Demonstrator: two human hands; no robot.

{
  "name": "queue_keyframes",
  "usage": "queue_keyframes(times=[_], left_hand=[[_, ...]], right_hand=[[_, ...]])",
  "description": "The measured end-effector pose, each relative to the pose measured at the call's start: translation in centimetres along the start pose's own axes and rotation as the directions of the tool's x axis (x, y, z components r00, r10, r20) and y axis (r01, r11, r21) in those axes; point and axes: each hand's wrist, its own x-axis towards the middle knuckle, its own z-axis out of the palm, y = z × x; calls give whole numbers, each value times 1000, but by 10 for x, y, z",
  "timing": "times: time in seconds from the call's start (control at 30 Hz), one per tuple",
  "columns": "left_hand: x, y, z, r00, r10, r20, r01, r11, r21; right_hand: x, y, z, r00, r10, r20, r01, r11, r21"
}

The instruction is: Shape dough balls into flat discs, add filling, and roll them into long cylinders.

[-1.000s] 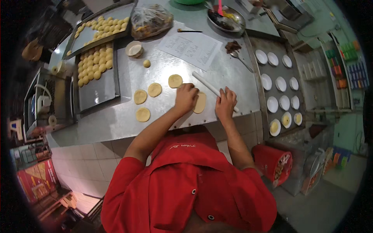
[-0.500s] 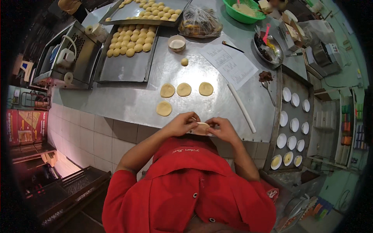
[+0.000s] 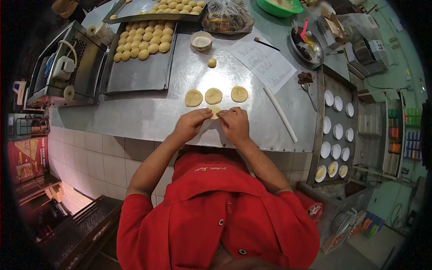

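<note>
Right now, both hands meet over the near part of the metal table (image 3: 135,110), with a small flattened dough piece (image 3: 215,112) between them. The left hand (image 3: 191,123) has its thumb and fingertips together, pinched on the left edge of that piece; the right hand (image 3: 235,123) pinches the right edge in the same way (whether the piece touches the table or is slightly lifted, I cannot tell). Just beyond the hands, three dough discs (image 3: 213,96) lie flat in a loose row, the right one set a little apart from the other two. Farther off sits a single dough ball (image 3: 212,63), and beyond it a pale cup (image 3: 201,41).

To the right of the right hand, a white rolling pin (image 3: 280,114) lies at a slant, its far end close to a printed sheet (image 3: 262,59). A spoon (image 3: 310,96) lies farther right, by a dark brown lump (image 3: 304,78). At the right is a tray (image 3: 343,118) of white cups (image 3: 338,131), the nearest row holding something yellow. On the far left, another tray (image 3: 137,80) carries round dough balls (image 3: 143,54) grouped toward its far end.
</note>
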Motion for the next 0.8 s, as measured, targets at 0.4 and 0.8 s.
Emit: queue_keyframes(times=[0.4, 0.8], left_hand=[[-18, -4, 2, 964, 137, 228, -222, 885, 410], [185, -93, 23, 931, -230, -282, 329, 863, 383]], right_hand=[[-55, 22, -6, 996, 84, -7, -84, 985, -151], [-123, 130, -76, 751, 573, -328, -660, 652, -373]])
